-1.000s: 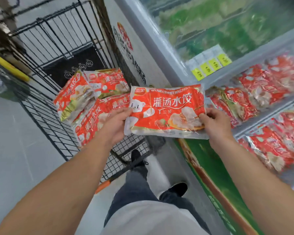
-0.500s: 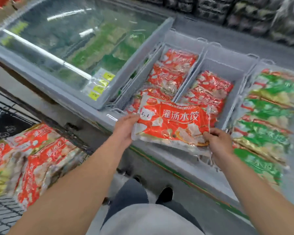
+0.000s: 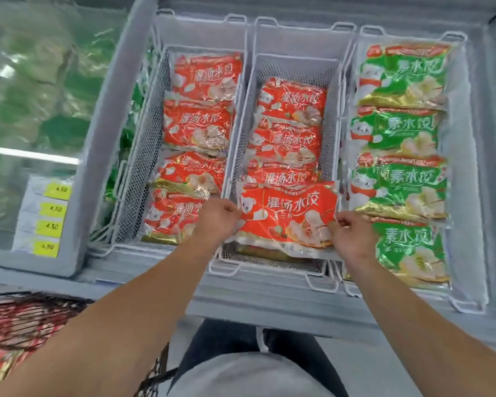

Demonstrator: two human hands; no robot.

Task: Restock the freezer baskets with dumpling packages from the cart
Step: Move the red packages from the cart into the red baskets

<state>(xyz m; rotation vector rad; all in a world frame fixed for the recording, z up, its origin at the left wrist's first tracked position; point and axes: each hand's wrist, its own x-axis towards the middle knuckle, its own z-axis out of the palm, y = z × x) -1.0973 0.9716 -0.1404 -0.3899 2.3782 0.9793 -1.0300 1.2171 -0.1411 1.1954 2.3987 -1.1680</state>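
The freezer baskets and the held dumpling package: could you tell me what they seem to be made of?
Middle basket: apparently white-coated wire mesh, matte, with see-through grid walls. Held dumpling package: likely thin glossy plastic film; it crinkles and glints.

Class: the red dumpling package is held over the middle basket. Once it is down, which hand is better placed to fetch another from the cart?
Probably the left hand: the cart sits at the lower left, on its side. The right hand pinches the red package on the far side.

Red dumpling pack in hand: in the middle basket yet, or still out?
Partly in: the red dumpling package lies over the middle basket's near end, left hand and right hand pinching its edges.
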